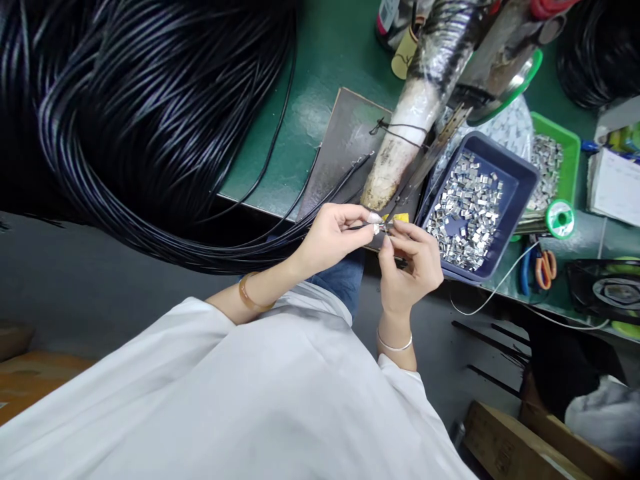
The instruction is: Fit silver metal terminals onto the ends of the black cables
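Left hand (330,235) pinches a black cable (357,228) while right hand (414,264), grip unclear, meets its tip (383,227), work seemingly unfinished and many metal pieces (473,210) unused.

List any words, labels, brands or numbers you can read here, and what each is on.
None can be read.
White label on the dark container with a pink band: too small and blurred.
White paper stack at right: any marks too faint.
Brown cardboard box at lower right: faint marking, illegible.
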The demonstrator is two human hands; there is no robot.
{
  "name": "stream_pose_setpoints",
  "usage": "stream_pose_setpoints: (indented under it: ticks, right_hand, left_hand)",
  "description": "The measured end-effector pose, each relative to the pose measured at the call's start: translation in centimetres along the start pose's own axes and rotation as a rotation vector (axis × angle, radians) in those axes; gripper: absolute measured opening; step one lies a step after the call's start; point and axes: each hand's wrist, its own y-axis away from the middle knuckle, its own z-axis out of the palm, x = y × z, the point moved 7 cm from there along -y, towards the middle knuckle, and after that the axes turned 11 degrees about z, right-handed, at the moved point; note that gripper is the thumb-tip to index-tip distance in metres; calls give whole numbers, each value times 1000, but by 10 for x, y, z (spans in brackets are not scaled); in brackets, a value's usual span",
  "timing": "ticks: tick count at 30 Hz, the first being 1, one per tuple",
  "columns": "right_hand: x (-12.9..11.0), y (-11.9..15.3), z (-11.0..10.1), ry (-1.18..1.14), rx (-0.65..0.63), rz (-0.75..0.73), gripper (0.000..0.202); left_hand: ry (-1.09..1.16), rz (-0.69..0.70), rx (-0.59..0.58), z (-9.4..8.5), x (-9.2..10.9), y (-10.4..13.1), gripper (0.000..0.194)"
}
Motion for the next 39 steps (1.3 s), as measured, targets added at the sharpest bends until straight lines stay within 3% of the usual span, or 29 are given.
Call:
stream_pose_setpoints:
  ticks: [23,34,39]
  right_hand:
    - [11,4,0,-67,-59,118,4]
    - [-3,-4,-2,29,25,11,15]
    - [2,1,0,-3,-10,24,10]
  left_hand:
    - [-121,-50,-47,-1,-3,3,7]
    - [-213,71,-8,-1,5,7,12]
    - [-152,12,-39,-1,-2,8,13]
